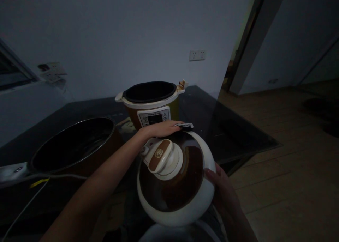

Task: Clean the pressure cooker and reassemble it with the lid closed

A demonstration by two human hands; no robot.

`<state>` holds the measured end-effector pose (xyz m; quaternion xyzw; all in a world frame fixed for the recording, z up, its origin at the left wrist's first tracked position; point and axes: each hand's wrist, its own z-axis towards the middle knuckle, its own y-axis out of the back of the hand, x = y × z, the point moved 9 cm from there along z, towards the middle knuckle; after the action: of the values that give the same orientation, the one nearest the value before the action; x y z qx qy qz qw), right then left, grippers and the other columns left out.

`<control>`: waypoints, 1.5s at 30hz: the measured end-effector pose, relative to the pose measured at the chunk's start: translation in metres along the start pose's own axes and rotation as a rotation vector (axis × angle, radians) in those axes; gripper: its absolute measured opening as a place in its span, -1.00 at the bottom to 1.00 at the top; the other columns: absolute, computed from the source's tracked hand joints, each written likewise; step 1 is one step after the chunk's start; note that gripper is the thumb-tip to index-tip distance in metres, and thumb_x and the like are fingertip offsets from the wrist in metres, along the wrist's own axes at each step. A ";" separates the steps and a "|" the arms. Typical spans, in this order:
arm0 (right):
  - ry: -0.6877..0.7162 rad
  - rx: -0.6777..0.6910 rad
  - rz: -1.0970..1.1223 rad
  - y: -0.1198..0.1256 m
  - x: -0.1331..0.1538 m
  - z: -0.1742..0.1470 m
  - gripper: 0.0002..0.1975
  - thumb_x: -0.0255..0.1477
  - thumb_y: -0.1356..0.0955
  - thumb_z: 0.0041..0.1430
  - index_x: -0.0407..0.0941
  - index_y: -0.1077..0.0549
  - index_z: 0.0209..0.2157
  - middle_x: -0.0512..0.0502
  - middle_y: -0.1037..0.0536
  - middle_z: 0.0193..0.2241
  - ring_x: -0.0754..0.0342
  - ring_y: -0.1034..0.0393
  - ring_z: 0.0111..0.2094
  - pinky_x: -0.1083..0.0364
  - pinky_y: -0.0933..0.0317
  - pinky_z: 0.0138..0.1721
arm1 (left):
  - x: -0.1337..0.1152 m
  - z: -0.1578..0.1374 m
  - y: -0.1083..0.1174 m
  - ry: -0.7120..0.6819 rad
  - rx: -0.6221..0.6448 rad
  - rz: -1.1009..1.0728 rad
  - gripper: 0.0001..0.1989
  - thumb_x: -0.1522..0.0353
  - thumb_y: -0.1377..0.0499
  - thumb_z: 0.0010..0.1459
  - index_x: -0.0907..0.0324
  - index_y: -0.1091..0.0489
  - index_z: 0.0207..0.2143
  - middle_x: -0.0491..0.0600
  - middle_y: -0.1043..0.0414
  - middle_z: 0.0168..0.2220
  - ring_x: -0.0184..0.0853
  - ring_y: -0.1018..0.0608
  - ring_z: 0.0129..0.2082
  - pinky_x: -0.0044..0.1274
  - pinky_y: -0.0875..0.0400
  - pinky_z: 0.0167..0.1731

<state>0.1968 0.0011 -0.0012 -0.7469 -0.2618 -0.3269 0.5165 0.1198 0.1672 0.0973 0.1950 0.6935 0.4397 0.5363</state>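
The round brown-and-white lid [185, 189] lies before me, near the near edge of the dark table [227, 129], its outer face tilted up towards me, its handle [160, 156] at 11 o'clock of its centre. My hands are apart, the lid between them: my right hand [222, 185] is clamped on the rim at 3 o'clock, thumb on the face; my left hand [164, 128] reaches across to the rim between 11 and 12 o'clock, its fingers at a cloth [186, 126]. Whether these fingers close on the cloth I cannot tell. Beyond my left hand, towards 11 o'clock, stands the uncovered electric cooker [156, 102]. Between 9 and 10 o'clock sits a deep pan [106, 153]; a pale cord [26, 201] with a yellow tag [39, 183] runs near it. Past 12 o'clock, a socket plate [197, 55] is mounted on the wall [119, 34].
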 end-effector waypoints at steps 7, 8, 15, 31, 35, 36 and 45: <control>-0.029 -0.016 -0.039 0.017 0.001 0.003 -0.57 -0.34 -0.55 -0.23 -0.12 -0.55 -0.23 -0.16 -0.65 -0.37 -0.11 -0.55 -0.42 0.00 -0.41 -0.36 | 0.006 -0.005 0.000 0.061 -0.032 0.039 -0.60 0.30 0.08 0.29 0.28 -0.38 0.03 0.09 -0.50 0.01 -0.21 -0.51 -0.02 -0.44 -0.30 0.03; -0.021 -0.032 -0.028 0.020 0.002 0.002 -0.56 -0.33 -0.55 -0.23 -0.12 -0.56 -0.22 -0.16 -0.65 -0.37 -0.13 -0.56 -0.39 -0.03 -0.42 -0.32 | 0.008 -0.006 0.000 0.074 -0.039 0.048 -0.61 0.30 0.08 0.28 0.29 -0.40 -0.01 0.10 -0.52 -0.04 -0.19 -0.53 -0.08 -0.43 -0.33 -0.01; -0.011 -0.049 -0.014 0.020 0.003 0.004 -0.54 -0.31 -0.55 -0.24 -0.13 -0.54 -0.21 -0.21 -0.65 -0.32 -0.15 -0.56 -0.40 -0.07 -0.43 -0.32 | 0.009 -0.005 -0.002 0.130 -0.053 0.098 -0.60 0.31 0.09 0.28 0.29 -0.43 -0.04 0.11 -0.55 -0.13 -0.18 -0.55 -0.16 -0.45 -0.35 -0.11; 0.111 -0.035 -0.050 0.013 0.015 0.022 -0.22 0.29 -0.28 -0.13 -0.01 -0.56 -0.10 -0.13 -0.65 -0.24 -0.18 -0.47 -0.02 -0.08 -0.34 -0.01 | -0.117 -0.008 -0.033 -0.384 0.189 0.136 -0.56 0.47 0.06 0.25 0.27 -0.31 0.15 0.06 -0.29 0.24 -0.39 -0.25 0.27 -0.49 -0.01 0.28; 0.088 -0.087 -0.029 0.014 0.014 0.024 -0.22 0.28 -0.32 -0.17 0.01 -0.54 -0.08 -0.11 -0.65 -0.23 -0.17 -0.46 0.00 -0.09 -0.32 0.01 | -0.117 -0.016 -0.036 -0.390 0.242 0.187 -0.54 0.45 0.03 0.26 0.17 -0.27 0.19 0.01 -0.15 0.32 -0.40 -0.12 0.34 -0.39 0.09 0.32; 0.054 -0.087 -0.037 0.015 0.011 0.024 -0.22 0.28 -0.33 -0.19 -0.01 -0.55 -0.10 -0.13 -0.65 -0.24 -0.19 -0.47 -0.01 -0.11 -0.33 0.00 | -0.109 -0.015 -0.032 -0.352 0.220 0.190 -0.53 0.45 0.04 0.26 0.16 -0.25 0.21 0.02 -0.12 0.33 -0.38 -0.11 0.34 -0.34 0.12 0.32; 0.002 -0.147 -0.039 0.033 0.003 0.018 -0.48 0.03 -0.53 -0.28 -0.08 -0.57 -0.37 -0.09 -0.65 -0.43 -0.12 -0.55 -0.34 -0.05 -0.41 -0.24 | -0.034 -0.045 -0.013 -0.161 -0.019 -0.102 -0.52 0.38 0.11 0.32 0.19 -0.14 0.27 0.05 0.04 0.38 -0.33 -0.02 0.37 -0.31 0.11 0.32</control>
<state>0.2267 0.0068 -0.0237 -0.7772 -0.2511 -0.3561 0.4540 0.0931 0.1166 0.1080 0.1889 0.6531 0.4014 0.6138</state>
